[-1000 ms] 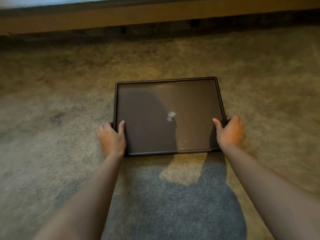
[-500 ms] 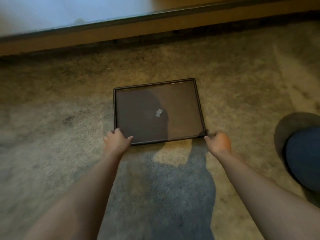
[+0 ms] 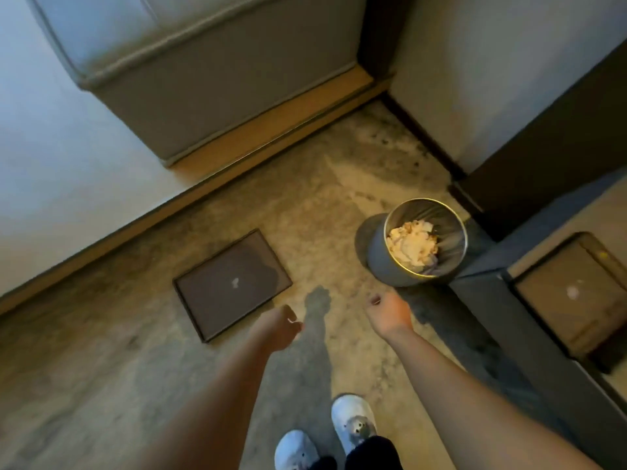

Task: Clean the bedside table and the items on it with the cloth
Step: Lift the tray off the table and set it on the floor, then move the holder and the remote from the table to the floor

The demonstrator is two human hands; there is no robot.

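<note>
A dark rectangular tray (image 3: pixel 210 307) with a small pale scrap (image 3: pixel 235 283) in its middle lies flat on the carpet, left of centre. My left hand (image 3: pixel 281 329) hangs just past the tray's near right corner, fingers loosely curled, holding nothing. My right hand (image 3: pixel 390 313) is further right, empty too, below the waste bin. Neither hand touches the tray. No cloth is in view.
A round metal waste bin (image 3: pixel 383 262) with crumpled paper stands on the carpet to the right. Behind it is a dark cabinet edge (image 3: pixel 481 300), and further right a second tray-like shape (image 3: pixel 570 317). A bed base (image 3: pixel 237 96) fills the top. My white shoes (image 3: pixel 353 422) show at the bottom.
Both hands have let go of the tray, which stays on the carpet. My view has risen and turned right, bringing the waste bin, the bed and my feet into sight.
</note>
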